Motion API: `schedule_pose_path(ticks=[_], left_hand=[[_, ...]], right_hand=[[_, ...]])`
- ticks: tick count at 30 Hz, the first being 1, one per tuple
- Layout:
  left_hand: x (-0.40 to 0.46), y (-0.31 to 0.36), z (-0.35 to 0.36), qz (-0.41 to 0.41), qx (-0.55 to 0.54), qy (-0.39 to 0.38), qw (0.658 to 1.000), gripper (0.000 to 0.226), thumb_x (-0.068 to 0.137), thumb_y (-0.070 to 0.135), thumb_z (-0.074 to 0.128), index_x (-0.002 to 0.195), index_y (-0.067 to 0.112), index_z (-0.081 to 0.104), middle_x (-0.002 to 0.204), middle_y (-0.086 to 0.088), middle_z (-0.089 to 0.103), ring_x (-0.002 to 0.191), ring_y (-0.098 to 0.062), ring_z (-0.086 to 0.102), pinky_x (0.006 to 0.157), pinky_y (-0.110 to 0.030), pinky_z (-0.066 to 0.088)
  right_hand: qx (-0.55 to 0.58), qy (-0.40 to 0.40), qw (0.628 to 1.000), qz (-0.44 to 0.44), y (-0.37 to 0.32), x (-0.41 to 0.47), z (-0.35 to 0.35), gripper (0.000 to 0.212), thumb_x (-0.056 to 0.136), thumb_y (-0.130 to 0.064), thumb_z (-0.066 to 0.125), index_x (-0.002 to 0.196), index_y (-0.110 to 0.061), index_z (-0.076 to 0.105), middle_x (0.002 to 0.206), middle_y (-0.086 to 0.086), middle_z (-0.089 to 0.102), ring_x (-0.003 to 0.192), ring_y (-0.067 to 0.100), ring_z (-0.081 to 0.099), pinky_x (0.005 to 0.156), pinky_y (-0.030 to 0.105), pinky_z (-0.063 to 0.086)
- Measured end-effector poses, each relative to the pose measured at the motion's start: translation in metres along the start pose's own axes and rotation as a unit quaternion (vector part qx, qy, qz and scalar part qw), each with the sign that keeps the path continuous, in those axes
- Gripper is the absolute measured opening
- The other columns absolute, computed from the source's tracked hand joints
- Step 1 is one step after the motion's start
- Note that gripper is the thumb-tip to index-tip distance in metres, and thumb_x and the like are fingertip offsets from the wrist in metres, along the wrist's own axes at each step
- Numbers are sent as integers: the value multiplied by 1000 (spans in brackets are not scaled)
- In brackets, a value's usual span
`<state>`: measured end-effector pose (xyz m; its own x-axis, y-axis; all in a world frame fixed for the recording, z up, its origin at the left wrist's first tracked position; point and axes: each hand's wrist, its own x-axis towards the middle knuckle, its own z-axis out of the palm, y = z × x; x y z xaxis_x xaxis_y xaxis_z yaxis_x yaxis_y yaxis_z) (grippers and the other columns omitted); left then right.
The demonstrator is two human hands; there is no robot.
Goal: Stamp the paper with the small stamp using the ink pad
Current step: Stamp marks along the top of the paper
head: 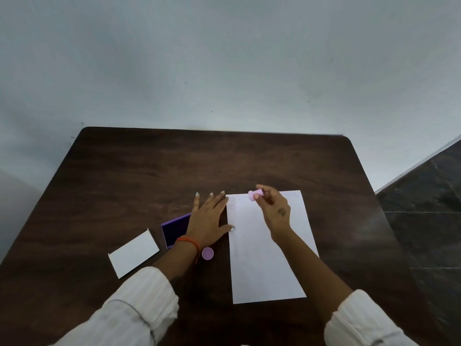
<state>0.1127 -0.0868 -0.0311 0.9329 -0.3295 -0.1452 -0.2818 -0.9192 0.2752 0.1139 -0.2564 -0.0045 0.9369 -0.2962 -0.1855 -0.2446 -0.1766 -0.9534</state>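
A white sheet of paper (264, 258) lies on the dark wooden table (139, 176), right of centre. My right hand (275, 211) hovers over the paper's far end and pinches a small pink stamp (255, 195), tilted on its side. My left hand (208, 218) rests flat on the table with fingers spread, its thumb touching the paper's left edge. It partly covers the open purple ink pad (174, 229). Faint marks run along the paper's left margin; I cannot make them out.
A white lid or card (133, 253) lies left of the ink pad. A small round purple cap (207, 253) sits by my left wrist. A pale wall stands behind the table's far edge, and dark floor tiles (429, 221) show on the right.
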Motion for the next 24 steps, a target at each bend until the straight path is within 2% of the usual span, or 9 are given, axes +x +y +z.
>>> schedule_pose_path(ticks=[3,5,10,17,24], left_hand=[[6,-1,5,11,10,-26,1000,76,84,50,53,143,23,14,157,0,12,144,-23,9,112,-48,-13],[7,-3,9,16,14,-41,999,76,84,51,52,143,23,14,157,0,12,144,-23,8,113,-48,-12],[10,-5,12,16,11,-39,999,74,84,54,50,143,24,17,156,0,15,144,-22,8,113,-46,-13],[12,-5,12,12,1,-43,999,76,83,54,52,143,24,17,156,0,16,144,-22,8,114,-47,-10],[12,-6,13,11,1,-41,999,75,83,55,51,143,24,17,156,1,16,144,-22,8,114,-46,-11]], right_hand=[[-68,-11,997,-44,5,4,11,19,82,-22,66,98,-13,65,99,7,71,89,16,64,84,29,51],[-118,-14,991,-61,10,5,15,21,83,-22,64,101,-11,65,105,11,70,94,19,63,85,28,49],[-244,-26,968,-60,19,11,21,24,86,-27,60,107,-15,63,113,8,68,101,24,62,87,24,41],[-363,-54,924,-111,18,16,26,27,88,-25,57,113,-16,59,120,8,65,106,26,61,92,33,48],[-434,-82,886,-144,20,15,32,29,87,-19,58,116,-15,56,121,8,64,105,28,60,86,33,51]])
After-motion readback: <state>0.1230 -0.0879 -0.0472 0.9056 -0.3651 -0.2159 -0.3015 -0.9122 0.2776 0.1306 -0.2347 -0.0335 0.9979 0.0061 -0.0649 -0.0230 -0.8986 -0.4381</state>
